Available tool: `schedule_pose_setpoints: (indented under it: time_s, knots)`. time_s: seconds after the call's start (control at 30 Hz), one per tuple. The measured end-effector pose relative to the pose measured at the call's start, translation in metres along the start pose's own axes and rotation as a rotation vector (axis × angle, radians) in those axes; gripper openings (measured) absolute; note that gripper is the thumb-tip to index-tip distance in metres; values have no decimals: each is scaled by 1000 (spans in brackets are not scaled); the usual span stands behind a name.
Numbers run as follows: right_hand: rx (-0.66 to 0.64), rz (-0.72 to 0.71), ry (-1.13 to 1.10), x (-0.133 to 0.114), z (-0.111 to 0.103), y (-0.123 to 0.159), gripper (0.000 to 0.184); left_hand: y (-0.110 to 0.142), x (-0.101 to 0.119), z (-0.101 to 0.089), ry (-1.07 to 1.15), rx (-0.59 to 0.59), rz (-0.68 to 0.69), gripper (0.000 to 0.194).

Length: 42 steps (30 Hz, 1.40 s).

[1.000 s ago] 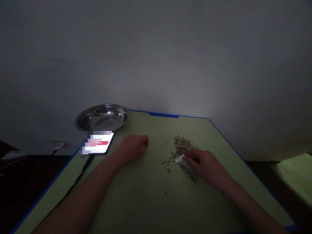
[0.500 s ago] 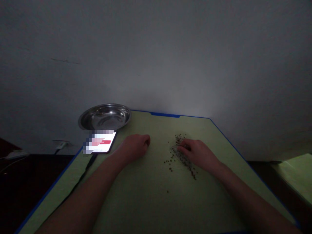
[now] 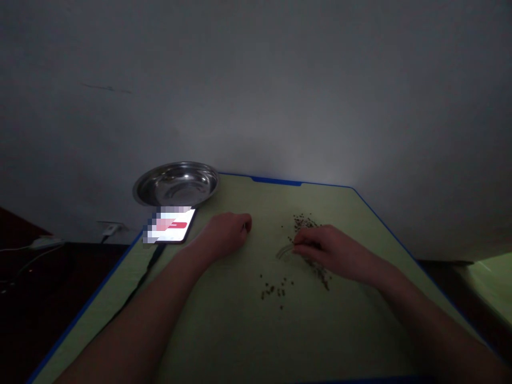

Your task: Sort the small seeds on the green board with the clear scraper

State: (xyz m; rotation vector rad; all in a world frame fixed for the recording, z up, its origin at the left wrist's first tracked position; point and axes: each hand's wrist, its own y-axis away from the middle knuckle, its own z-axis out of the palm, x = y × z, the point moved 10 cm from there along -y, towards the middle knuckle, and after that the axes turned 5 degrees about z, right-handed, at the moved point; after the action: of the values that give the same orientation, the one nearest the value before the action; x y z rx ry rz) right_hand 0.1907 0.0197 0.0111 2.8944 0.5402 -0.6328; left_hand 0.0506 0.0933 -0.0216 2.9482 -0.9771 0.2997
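Observation:
My left hand (image 3: 229,233) rests on the table, curled into a fist. A small dark gap with a pale glint shows at its fingers, and what they hold, if anything, is hidden. Between the thumb and fingers of my right hand (image 3: 322,248) is a thin, pale, curved piece (image 3: 285,250), blurred, with its tip pointing left and down. Small dark grains (image 3: 304,221) lie thickly beyond this hand and along under it. A looser group of grains (image 3: 274,290) sits apart, nearer to me and to the left.
A shiny metal basin (image 3: 178,184) stands at the table's back left. Before it lies a lit phone (image 3: 172,225) with a dark cable (image 3: 148,269). The greenish table (image 3: 240,336) has blue edging and meets a grey wall. Plugs and white cables (image 3: 48,242) are at far left.
The loose grains have shifted towards me and bunched together. My right hand's thin piece now shows more clearly, tilted downwards. My left hand stays in a fist; the whole view has shifted slightly.

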Motion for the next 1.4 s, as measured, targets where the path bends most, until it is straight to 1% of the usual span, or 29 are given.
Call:
schedule_pose_setpoints:
  time_s: [0.1, 0.23, 0.37, 0.5, 0.77, 0.97, 1.1, 1.17, 1.23, 1.3, 1.4]
  knots:
    - [-17, 13, -40, 11, -3, 9, 20, 0, -1, 1, -3, -5, -8, 27]
    - [-69, 6, -42, 21, 5, 17, 20, 0, -1, 0, 9, 4, -14, 27]
    - [-103, 12, -15, 23, 12, 21, 22, 0, 0, 0, 31, -6, -9, 27]
    - [-120, 2, -2, 19, 15, 22, 23, 0, 0, 1, 27, -21, -12, 28]
    - [-99, -22, 29, 8, 18, 17, 22, 0, -2, 1, 16, -21, -26, 27]
    - [-102, -69, 56, -15, 24, 9, 20, 0, -3, 2, 17, -11, -36, 25]
    - [-64, -51, 114, -23, 28, -4, 21, 1, -3, 1, 5, -17, -49, 26]
    - [-40, -25, 139, -20, 28, -9, 20, 1, -2, 1, -1, -18, -43, 27]
    - [-9, 13, 148, -10, 25, -11, 21, 1, -1, 1, 1, -18, -31, 27]
    - [31, 55, 147, 6, 17, -9, 22, 1, -1, 1, 3, -18, -32, 28]
    - [80, 123, 117, 32, 0, 1, 26, 1, -1, 2, 7, -21, -34, 28]
